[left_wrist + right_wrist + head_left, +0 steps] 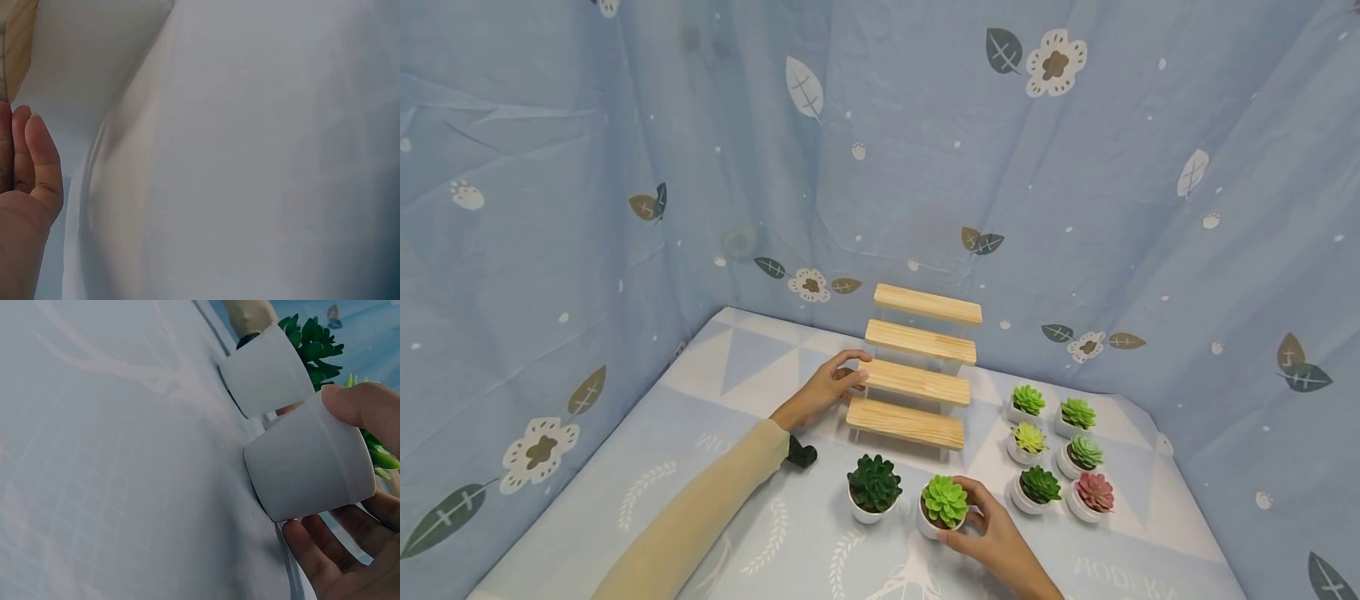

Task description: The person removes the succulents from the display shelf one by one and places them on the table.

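A tiered wooden stand [917, 382] has several pale boards stepping upward toward the back. My left hand [829, 388] holds the left end of its second board from the bottom; in the left wrist view the fingertips are right at the corner of a board [19, 50]. My right hand [996, 540] grips a white pot [306, 459] with a bright green succulent [945, 501], thumb on the rim and fingers around the other side. The pot's base is close to the tablecloth. Left of it stands a dark green succulent [874, 483] in a white pot [269, 372].
On the right, several small potted succulents stand in two rows, among them a red one [1094, 492] and a yellow-green one [1028, 437]. A patterned cloth [760, 358] covers the table. Blue curtains [910, 167] enclose the back and sides.
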The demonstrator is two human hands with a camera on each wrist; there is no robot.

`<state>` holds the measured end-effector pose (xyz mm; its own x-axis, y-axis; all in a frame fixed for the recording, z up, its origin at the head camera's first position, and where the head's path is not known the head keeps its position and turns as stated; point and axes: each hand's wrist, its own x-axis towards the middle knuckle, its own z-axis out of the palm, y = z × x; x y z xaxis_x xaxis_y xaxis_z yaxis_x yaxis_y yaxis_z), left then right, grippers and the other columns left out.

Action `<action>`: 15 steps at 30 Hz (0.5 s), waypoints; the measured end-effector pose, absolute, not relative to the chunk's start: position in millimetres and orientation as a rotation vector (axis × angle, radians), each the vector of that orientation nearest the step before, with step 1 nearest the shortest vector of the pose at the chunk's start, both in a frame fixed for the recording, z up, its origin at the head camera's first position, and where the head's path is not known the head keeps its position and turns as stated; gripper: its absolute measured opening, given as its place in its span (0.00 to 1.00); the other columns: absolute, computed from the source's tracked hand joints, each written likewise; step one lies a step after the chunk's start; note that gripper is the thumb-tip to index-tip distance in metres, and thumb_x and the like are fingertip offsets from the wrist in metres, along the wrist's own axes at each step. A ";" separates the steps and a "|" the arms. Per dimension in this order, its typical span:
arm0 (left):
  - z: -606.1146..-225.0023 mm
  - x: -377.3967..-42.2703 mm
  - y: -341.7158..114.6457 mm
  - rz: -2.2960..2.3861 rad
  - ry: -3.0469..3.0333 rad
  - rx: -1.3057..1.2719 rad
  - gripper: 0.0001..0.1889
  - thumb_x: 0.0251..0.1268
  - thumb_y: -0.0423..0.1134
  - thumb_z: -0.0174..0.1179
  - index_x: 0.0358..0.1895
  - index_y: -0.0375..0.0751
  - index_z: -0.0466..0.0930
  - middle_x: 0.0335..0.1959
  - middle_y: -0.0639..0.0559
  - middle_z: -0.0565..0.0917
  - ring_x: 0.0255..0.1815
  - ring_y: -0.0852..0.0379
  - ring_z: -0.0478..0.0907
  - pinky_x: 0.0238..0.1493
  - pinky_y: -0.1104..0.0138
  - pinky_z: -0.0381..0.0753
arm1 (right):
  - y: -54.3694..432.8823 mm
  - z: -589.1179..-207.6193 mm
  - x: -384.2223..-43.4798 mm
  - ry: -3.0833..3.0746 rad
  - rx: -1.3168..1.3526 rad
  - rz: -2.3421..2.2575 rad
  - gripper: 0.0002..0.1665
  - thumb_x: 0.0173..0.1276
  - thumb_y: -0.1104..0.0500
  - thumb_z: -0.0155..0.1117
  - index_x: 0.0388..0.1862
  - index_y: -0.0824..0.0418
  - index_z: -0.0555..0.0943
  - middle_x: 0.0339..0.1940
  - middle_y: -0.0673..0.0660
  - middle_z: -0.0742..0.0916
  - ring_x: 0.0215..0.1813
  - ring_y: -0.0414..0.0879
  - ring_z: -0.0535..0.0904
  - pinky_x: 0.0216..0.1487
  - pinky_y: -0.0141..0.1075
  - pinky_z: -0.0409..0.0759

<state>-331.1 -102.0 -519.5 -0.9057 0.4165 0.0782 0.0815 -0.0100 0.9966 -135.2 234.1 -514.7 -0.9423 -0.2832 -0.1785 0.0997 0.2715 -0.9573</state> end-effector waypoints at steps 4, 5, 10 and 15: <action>-519.5 -329.9 -102.3 2.008 2.020 0.517 0.21 0.78 0.52 0.59 0.69 0.61 0.71 0.51 0.40 0.81 0.57 0.42 0.79 0.54 0.51 0.80 | 234.8 -517.3 -135.2 2.213 -0.162 -1.722 0.48 0.65 0.56 0.78 0.78 0.61 0.63 0.68 0.64 0.75 0.64 0.56 0.78 0.59 0.35 0.78; -519.4 -329.8 -102.4 2.009 2.018 0.516 0.21 0.78 0.52 0.60 0.69 0.61 0.71 0.51 0.40 0.81 0.57 0.42 0.79 0.54 0.51 0.80 | 234.9 -517.7 -135.4 2.203 -0.157 -1.728 0.48 0.65 0.56 0.78 0.78 0.62 0.63 0.68 0.64 0.75 0.65 0.56 0.78 0.59 0.36 0.79; -518.2 -329.9 -103.6 1.998 2.019 0.530 0.23 0.78 0.53 0.60 0.71 0.59 0.70 0.52 0.40 0.80 0.57 0.41 0.79 0.54 0.51 0.80 | 236.1 -516.2 -135.8 2.143 -0.151 -1.742 0.48 0.66 0.56 0.77 0.79 0.61 0.62 0.69 0.65 0.74 0.66 0.58 0.77 0.56 0.39 0.82; -511.5 -329.2 -110.1 1.899 2.113 0.605 0.26 0.78 0.55 0.58 0.73 0.57 0.69 0.54 0.42 0.81 0.57 0.41 0.79 0.55 0.46 0.80 | 247.9 -504.9 -136.4 2.141 -0.239 -1.657 0.48 0.70 0.57 0.73 0.82 0.58 0.58 0.73 0.64 0.70 0.68 0.58 0.74 0.59 0.40 0.80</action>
<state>-329.2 -110.1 -511.5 -0.8866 0.4521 0.0977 0.1453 0.0716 0.9868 -136.4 247.9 -504.9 -0.8969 -0.3830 -0.2213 0.1182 0.2746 -0.9543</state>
